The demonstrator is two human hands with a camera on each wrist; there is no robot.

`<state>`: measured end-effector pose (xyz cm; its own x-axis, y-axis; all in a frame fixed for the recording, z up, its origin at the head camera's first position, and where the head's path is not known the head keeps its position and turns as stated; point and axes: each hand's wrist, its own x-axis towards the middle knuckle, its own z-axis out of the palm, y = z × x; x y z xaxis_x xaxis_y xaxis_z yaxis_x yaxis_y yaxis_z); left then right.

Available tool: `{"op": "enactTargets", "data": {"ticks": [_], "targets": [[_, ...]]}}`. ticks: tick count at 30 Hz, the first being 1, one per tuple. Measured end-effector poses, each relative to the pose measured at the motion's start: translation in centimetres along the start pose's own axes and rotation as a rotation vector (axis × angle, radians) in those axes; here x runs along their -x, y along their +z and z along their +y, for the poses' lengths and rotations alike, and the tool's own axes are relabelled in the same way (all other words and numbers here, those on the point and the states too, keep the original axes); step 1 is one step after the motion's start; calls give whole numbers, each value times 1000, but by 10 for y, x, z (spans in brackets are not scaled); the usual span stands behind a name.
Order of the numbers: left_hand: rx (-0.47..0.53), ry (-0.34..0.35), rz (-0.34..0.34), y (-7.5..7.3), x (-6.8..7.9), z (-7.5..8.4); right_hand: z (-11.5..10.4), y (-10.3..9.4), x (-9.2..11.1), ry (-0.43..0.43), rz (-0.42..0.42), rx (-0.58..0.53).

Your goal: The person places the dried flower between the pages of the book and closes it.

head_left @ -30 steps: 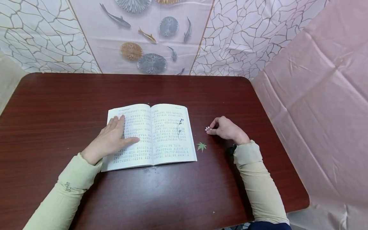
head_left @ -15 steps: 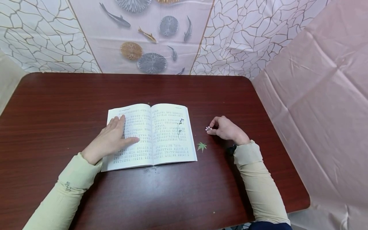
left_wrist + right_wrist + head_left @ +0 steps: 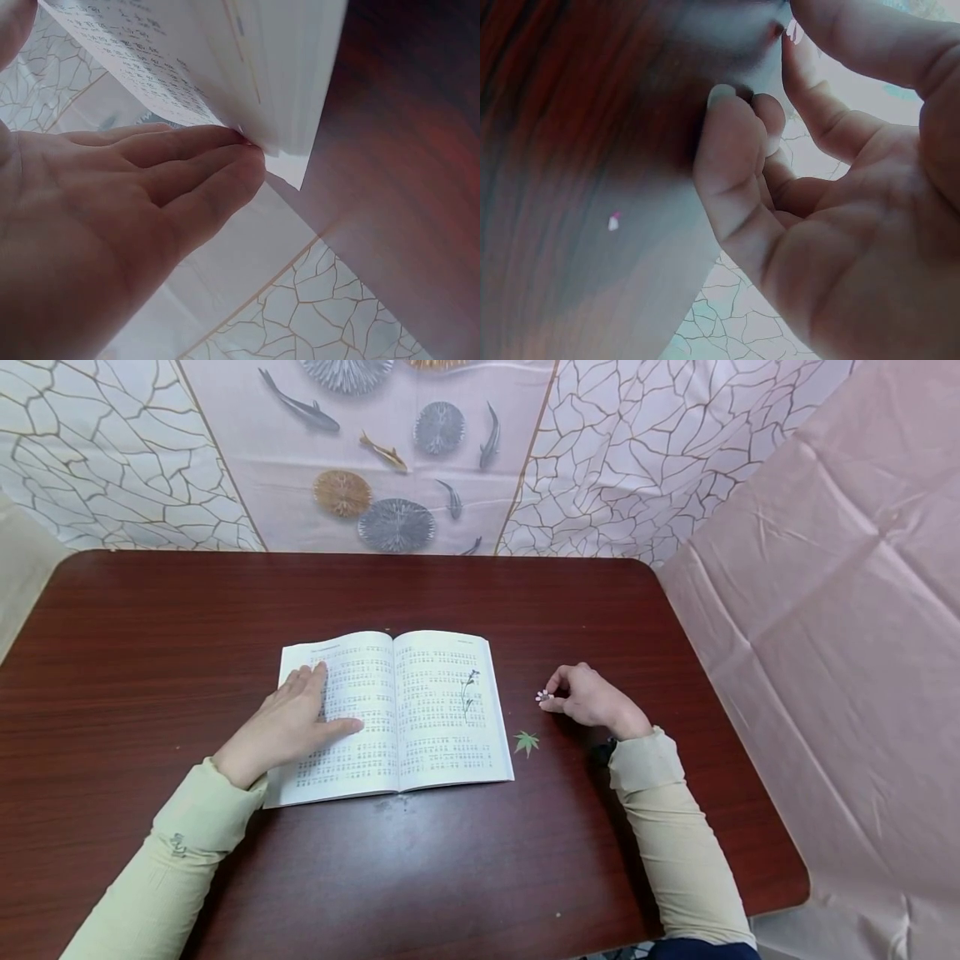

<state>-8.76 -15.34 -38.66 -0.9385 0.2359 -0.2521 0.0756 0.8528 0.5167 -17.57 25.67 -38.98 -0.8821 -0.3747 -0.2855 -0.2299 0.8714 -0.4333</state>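
Note:
An open book (image 3: pixel 442 756) with printed pages lies on the dark wooden table. My left hand (image 3: pixel 281 731) rests on its left page, fingers straight and thumb spread towards the middle; in the left wrist view the fingertips (image 3: pixel 251 154) touch the page near its outer edge. On the right page lies a thin stemmed sprig (image 3: pixel 467 695) with a small purple bloom. Right of the book, my right hand (image 3: pixel 596 697) pinches a small pale pink flower (image 3: pixel 543 696) between thumb and forefinger, low over the table. A green maple leaf (image 3: pixel 527 742) lies between book and hand.
The reddish-brown table (image 3: pixel 465 868) has rounded corners. A patterned cloth (image 3: pixel 397 468) hangs behind it and a plain pinkish cloth (image 3: pixel 840 635) on the right side. One tiny pink-white fragment (image 3: pixel 613 222) lies on the tabletop in the right wrist view.

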Motion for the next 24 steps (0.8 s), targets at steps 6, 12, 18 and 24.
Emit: {"op": "enactTargets", "data": {"ticks": [6, 12, 18, 24], "targets": [[-15, 9, 11, 0, 0, 0, 0, 0, 1, -22, 5, 7], [-18, 17, 40, -2, -2, 2, -1, 0, 1, -36, 10, 18], [-31, 30, 85, -3, 0, 4, -1, 1, 0, -30, 8, 23], [-15, 32, 92, -3, 2, 6, -2, 1, 2, -17, 10, 28]]}}
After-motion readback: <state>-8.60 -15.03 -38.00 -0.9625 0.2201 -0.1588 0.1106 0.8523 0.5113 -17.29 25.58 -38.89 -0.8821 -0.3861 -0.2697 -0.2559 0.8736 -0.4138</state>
